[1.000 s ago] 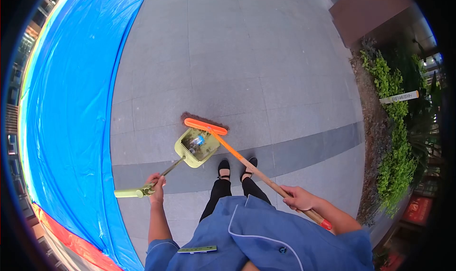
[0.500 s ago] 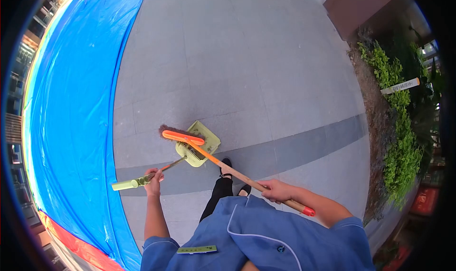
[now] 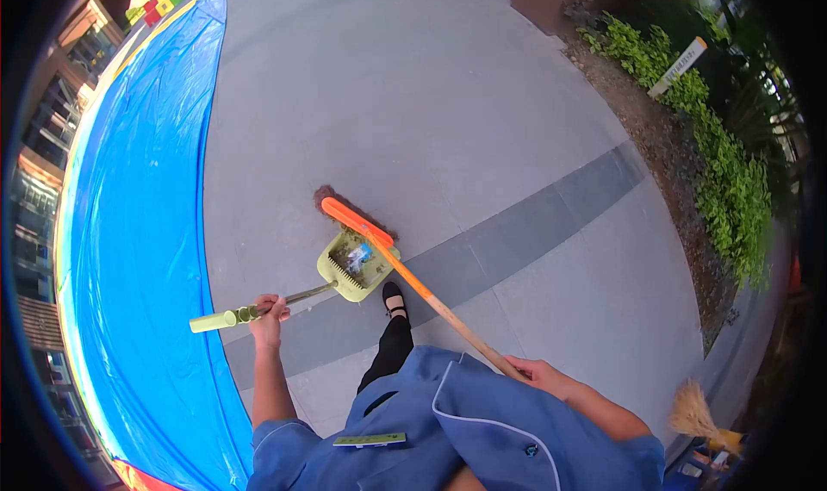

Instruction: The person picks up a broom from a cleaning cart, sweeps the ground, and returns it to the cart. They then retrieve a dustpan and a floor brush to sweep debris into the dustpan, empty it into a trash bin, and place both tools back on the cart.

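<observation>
Above paving (image 3: 327, 112), our left hand (image 3: 270, 309) grips the pan (image 3: 352, 291), our right hand (image 3: 539, 373) the broom (image 3: 419, 291), both closed; tilting might spill litter (image 3: 361, 252).

We're looking at a white marker (image 3: 679, 66) over by the plants (image 3: 732, 198), and there's a line of dark characters along it, too small for us to read. Down on the blue shirt (image 3: 345, 465), we've got a green tag (image 3: 370, 440) with tiny marks, and we can't make those out either.
</observation>
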Action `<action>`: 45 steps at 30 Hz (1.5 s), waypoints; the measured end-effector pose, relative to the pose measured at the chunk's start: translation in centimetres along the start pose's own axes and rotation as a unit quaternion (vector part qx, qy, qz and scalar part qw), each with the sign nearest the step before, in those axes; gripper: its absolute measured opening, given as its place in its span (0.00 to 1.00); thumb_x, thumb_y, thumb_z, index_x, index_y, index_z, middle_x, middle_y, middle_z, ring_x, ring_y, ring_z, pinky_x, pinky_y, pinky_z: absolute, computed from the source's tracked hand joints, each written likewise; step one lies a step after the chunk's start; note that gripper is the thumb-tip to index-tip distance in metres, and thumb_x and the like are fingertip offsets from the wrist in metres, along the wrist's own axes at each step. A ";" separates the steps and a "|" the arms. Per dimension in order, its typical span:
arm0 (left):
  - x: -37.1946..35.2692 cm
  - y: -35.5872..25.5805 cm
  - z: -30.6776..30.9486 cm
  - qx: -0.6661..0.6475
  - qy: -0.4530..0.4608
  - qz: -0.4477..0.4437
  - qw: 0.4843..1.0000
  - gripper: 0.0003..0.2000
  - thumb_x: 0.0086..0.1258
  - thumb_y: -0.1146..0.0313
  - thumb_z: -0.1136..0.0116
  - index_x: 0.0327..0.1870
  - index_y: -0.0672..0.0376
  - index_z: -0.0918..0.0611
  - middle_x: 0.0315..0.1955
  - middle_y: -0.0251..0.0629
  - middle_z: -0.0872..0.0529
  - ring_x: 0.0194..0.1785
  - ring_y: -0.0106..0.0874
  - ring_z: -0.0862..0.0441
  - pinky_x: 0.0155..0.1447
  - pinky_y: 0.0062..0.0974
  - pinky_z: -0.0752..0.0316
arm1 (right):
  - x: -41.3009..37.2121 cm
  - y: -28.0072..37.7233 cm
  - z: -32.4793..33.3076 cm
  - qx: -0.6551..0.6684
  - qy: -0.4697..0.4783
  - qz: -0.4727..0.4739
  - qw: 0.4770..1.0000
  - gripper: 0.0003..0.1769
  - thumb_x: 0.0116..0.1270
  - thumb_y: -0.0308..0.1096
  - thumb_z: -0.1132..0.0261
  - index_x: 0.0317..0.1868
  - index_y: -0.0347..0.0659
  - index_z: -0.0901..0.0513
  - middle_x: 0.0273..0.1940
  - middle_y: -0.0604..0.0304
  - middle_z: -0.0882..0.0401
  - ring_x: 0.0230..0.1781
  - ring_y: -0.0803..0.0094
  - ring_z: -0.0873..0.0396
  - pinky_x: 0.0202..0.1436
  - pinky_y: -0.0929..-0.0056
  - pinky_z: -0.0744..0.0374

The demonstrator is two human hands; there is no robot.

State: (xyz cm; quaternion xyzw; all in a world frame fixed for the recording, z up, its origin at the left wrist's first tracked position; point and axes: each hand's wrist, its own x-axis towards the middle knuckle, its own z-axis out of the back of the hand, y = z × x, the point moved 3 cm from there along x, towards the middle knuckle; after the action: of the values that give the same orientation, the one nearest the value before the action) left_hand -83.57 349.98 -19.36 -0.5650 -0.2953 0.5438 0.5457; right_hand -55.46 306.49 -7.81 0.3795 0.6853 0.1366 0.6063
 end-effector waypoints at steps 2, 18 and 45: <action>-1.0 -1.7 -2.9 -0.001 0.044 -0.035 0.998 0.06 0.61 0.77 0.39 0.35 0.64 0.24 0.27 0.38 0.20 0.27 0.27 0.20 0.30 0.23 0.21 | -3.5 -3.0 -0.2 0.056 -0.041 0.010 0.998 0.31 0.68 0.28 0.43 0.70 0.41 0.41 0.58 0.60 0.29 0.57 0.77 0.32 0.61 0.78 0.34; -15.5 -6.9 -38.2 0.003 0.355 -0.107 0.929 0.06 0.60 0.78 0.38 0.34 0.60 0.24 0.30 0.37 0.21 0.24 0.27 0.21 0.28 0.22 0.21 | -22.0 -25.0 -0.8 0.406 -0.338 0.140 0.837 0.33 0.66 0.21 0.46 0.71 0.42 0.43 0.28 0.69 0.30 0.22 0.85 0.37 0.27 0.85 0.34; -107.0 -7.0 -84.2 0.111 0.793 -0.101 0.591 0.06 0.66 0.70 0.42 0.36 0.57 0.28 0.24 0.34 0.24 0.18 0.25 0.23 0.19 0.19 0.25 | -66.7 -51.9 -9.1 0.568 -0.611 0.214 0.509 0.34 0.69 0.33 0.47 0.73 0.38 0.50 0.27 0.67 0.34 0.24 0.81 0.36 0.29 0.79 0.31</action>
State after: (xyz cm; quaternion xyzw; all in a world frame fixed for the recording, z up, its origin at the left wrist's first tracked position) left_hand -27.92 227.54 2.75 -0.6742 0.2618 -0.1491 0.6743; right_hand -83.88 228.22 9.20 0.7674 -0.0251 -0.4215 0.4826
